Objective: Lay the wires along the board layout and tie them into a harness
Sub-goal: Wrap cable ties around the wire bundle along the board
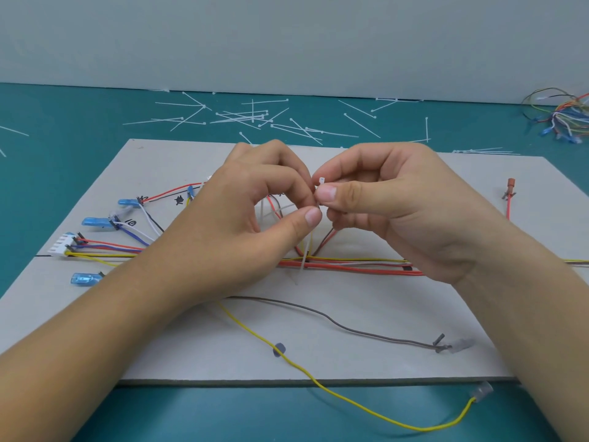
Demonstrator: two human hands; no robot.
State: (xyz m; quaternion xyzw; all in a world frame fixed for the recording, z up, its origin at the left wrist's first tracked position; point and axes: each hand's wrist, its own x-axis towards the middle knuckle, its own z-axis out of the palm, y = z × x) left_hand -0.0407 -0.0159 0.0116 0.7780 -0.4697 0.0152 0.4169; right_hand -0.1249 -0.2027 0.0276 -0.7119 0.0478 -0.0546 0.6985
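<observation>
A grey layout board (366, 355) lies on the teal table. Red, yellow, white and brown wires (350, 264) run along its middle as a bundle. A white cable tie (303, 266) loops around that bundle and rises to my hands. My left hand (255, 215) pinches the tie's strap between thumb and fingers. My right hand (382, 199) pinches the tie's head (321, 181) just above. A loose yellow wire (318, 382) and a brown wire (350, 330) trail toward the front. Blue terminals (95, 222) and a white connector (62, 247) sit at the left.
Several spare white cable ties (255, 118) lie scattered on the table behind the board. A tangle of coloured wires (564, 118) sits at the far right. A red wire with an orange terminal (511, 186) stands at the board's right edge. A pale wall rises behind.
</observation>
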